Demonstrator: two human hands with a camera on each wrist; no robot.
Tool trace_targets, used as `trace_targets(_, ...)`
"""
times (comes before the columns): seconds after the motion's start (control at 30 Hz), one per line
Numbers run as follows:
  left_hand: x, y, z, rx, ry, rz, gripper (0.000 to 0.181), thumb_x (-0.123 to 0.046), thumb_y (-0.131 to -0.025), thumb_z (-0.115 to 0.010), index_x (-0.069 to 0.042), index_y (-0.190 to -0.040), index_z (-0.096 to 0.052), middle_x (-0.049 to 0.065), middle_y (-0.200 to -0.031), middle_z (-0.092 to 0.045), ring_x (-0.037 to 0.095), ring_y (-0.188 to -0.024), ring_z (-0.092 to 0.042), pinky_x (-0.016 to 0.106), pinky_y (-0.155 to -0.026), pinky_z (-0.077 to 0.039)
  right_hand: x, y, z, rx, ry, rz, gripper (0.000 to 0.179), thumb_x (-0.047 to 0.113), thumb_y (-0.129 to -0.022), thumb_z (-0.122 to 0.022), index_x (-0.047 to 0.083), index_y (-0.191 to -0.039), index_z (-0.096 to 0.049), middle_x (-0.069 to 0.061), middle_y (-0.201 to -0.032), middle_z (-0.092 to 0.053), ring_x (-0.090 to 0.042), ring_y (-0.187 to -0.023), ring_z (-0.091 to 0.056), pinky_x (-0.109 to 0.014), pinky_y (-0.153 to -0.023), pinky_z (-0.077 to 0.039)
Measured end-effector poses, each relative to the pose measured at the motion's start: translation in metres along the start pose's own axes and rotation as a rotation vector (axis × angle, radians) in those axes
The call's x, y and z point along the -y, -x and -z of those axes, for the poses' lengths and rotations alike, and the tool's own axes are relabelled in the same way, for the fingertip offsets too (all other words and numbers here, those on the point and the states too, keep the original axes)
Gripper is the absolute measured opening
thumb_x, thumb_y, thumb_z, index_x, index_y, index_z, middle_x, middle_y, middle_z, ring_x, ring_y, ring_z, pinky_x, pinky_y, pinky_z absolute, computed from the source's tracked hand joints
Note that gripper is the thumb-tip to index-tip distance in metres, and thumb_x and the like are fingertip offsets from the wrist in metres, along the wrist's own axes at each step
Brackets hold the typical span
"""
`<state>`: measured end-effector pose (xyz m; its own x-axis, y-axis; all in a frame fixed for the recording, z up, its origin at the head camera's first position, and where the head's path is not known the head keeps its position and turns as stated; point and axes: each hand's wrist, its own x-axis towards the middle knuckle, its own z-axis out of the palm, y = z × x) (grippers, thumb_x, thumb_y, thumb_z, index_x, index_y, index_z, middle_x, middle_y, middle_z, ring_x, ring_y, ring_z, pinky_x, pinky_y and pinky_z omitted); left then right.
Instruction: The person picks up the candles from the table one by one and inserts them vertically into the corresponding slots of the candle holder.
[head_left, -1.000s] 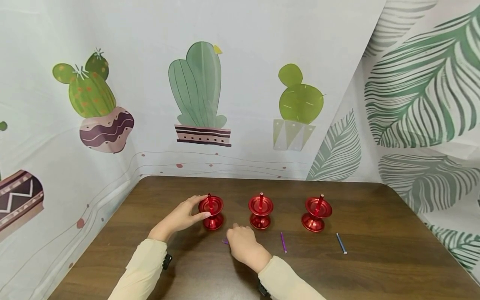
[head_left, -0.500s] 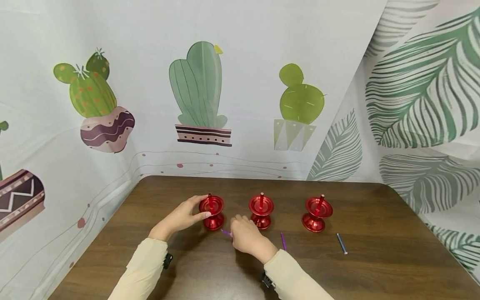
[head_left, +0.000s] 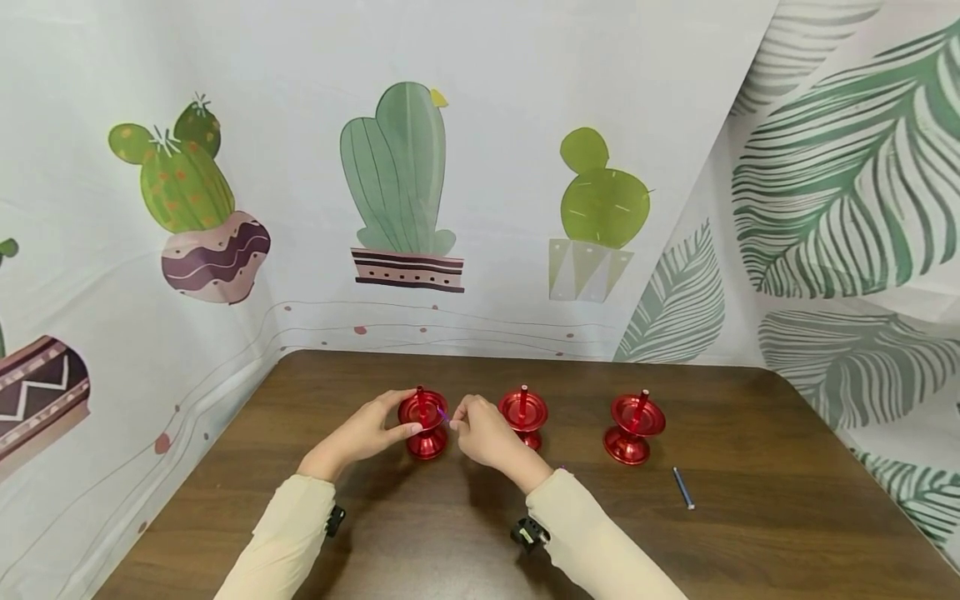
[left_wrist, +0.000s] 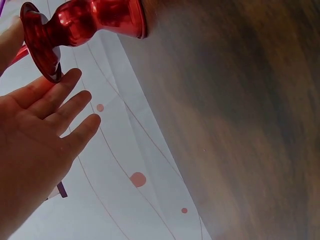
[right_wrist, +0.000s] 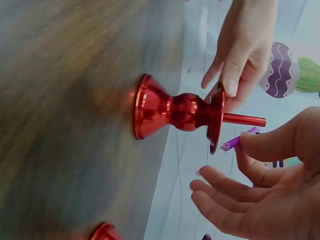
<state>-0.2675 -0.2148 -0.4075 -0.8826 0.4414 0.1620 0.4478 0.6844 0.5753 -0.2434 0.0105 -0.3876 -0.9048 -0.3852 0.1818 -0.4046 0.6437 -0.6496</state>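
A shiny red candle holder (head_left: pixel 427 443), with a dish and a central tube, stands upright at the left of the row. My left hand (head_left: pixel 366 430) holds its dish by the rim, thumb on the near side and fingers spread around the far side. Between the thumb and index finger of my right hand (head_left: pixel 487 435) is a thin purple candle (right_wrist: pixel 231 144). In the right wrist view the candle is tilted close beside the red tube (right_wrist: pixel 245 119), above the dish, while the other fingers are loosely extended.
Two matching red candle holders stand to the right, one in the middle (head_left: pixel 522 407) behind my right hand and one farther along (head_left: pixel 628 443). A thin blue candle (head_left: pixel 683 487) lies on the brown table (head_left: pixel 787 517). My right sleeve (head_left: pixel 592 533) hides most of another purple candle.
My right hand has lifted the purple candle from the table up beside the left holder's dish. The left hand stays at the rim. The right sleeve now covers the second purple candle.
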Motion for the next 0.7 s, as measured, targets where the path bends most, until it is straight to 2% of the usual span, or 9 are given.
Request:
trace_targets(0.13, 0.0, 0.0, 0.0, 0.0, 0.0, -0.008, 0.063, -0.029, -0.09, -0.068, 0.005, -0.138, -0.044, 0.022, -0.134, -0.052, 0.036, -0.123, -0.05, 0.053, -0.102, -0.04, 0.002, -0.013, 0.0, 0.004, -0.07, 0.011, 0.008, 0.009, -0.094, -0.061, 0.005, -0.088, -0.058, -0.006, -0.087, -0.055, -0.017, -0.075, -0.05, -0.033, -0.068, -0.046)
trace_targets(0.23, 0.0, 0.0, 0.001, 0.0, 0.005, -0.011, 0.063, -0.029, -0.09, -0.069, 0.005, -0.138, -0.045, 0.021, -0.133, -0.052, 0.036, -0.122, -0.051, 0.053, -0.101, -0.041, 0.006, -0.022, -0.001, -0.004, -0.126, 0.045, 0.006, 0.01, -0.094, -0.061, 0.006, -0.09, -0.059, -0.007, -0.094, -0.058, -0.021, -0.086, -0.054, -0.038, -0.079, -0.048)
trace_targets(0.37, 0.001, 0.0, 0.001, -0.006, -0.004, -0.023, 0.063, -0.029, -0.089, -0.069, 0.005, -0.137, -0.045, 0.022, -0.132, -0.053, 0.036, -0.122, -0.051, 0.052, -0.102, -0.04, 0.012, -0.033, -0.004, -0.056, -0.203, 0.088, 0.005, 0.009, -0.094, -0.061, 0.006, -0.09, -0.06, -0.011, -0.107, -0.062, -0.028, -0.104, -0.056, -0.046, -0.093, -0.045)
trace_targets(0.53, 0.002, -0.001, 0.0, -0.011, -0.009, -0.025, 0.064, -0.029, -0.09, -0.069, 0.006, -0.137, -0.045, 0.023, -0.133, -0.052, 0.036, -0.123, -0.051, 0.053, -0.102, -0.04, 0.014, -0.045, -0.01, -0.155, -0.351, 0.128, 0.006, 0.005, -0.095, -0.059, 0.001, -0.09, -0.061, -0.016, -0.117, -0.061, -0.03, -0.109, -0.058, -0.042, -0.092, -0.05)
trace_targets(0.7, 0.002, -0.001, 0.0, 0.004, 0.002, -0.012, 0.064, -0.03, -0.091, -0.067, 0.006, -0.139, -0.044, 0.023, -0.135, -0.051, 0.036, -0.124, -0.05, 0.053, -0.102, -0.04, 0.012, -0.051, -0.016, -0.268, -0.465, 0.191, 0.006, 0.005, -0.094, -0.059, -0.001, -0.092, -0.062, -0.016, -0.114, -0.061, -0.03, -0.105, -0.06, -0.037, -0.085, -0.053)
